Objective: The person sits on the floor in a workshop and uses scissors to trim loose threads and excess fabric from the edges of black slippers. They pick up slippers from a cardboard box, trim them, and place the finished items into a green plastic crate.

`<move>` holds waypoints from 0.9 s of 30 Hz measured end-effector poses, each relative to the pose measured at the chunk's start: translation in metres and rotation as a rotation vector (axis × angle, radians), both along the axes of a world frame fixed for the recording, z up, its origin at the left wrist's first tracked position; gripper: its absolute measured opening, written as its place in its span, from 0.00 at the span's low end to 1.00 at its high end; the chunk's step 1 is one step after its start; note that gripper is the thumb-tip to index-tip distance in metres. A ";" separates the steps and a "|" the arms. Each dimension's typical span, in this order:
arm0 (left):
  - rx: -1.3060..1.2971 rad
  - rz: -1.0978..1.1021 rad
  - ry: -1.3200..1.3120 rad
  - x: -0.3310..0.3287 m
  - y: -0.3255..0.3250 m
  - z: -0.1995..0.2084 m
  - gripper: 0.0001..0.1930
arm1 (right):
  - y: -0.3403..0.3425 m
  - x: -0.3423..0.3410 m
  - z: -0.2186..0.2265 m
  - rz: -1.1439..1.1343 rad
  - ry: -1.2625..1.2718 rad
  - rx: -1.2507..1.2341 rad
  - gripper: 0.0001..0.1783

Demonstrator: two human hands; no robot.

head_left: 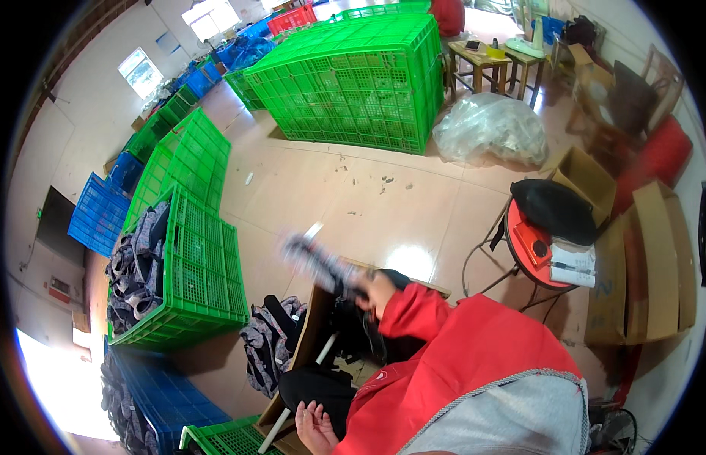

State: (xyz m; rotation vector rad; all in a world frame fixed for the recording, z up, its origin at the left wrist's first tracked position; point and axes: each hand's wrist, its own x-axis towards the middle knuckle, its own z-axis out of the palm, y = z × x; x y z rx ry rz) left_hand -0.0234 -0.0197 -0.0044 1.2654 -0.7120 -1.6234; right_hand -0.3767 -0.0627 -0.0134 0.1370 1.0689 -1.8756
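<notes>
My right hand (379, 293) is closed round one end of a grey patterned fabric piece (321, 263). Its far end is smeared by motion, so its exact kind does not show. Below that hand stands an open cardboard box (316, 312) with black material (358, 326) inside. My left hand (315, 427) rests near my black-clothed knee (316, 390), palm up, its fingers loosely bent and apart with nothing in them. On the floor left of the box lie similar grey patterned pieces with black parts (265, 341).
At left, a green crate (209, 262) holds more patterned pieces, with a blue crate (167, 394) nearer me. Stacked green crates (345, 91) and a clear plastic bag (489, 129) stand ahead. To the right are a red round stool (523, 254) and cardboard boxes (645, 265).
</notes>
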 end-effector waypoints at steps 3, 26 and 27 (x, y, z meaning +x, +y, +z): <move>0.034 -0.055 0.071 -0.010 0.005 0.022 0.20 | -0.016 -0.100 -0.015 -0.292 0.100 -0.035 0.11; 0.054 0.104 -0.078 -0.017 -0.006 0.005 0.11 | 0.014 -0.022 -0.002 0.381 0.873 -0.131 0.19; 0.051 0.098 -0.081 -0.017 -0.006 0.005 0.11 | 0.016 -0.023 -0.001 0.374 0.856 -0.144 0.19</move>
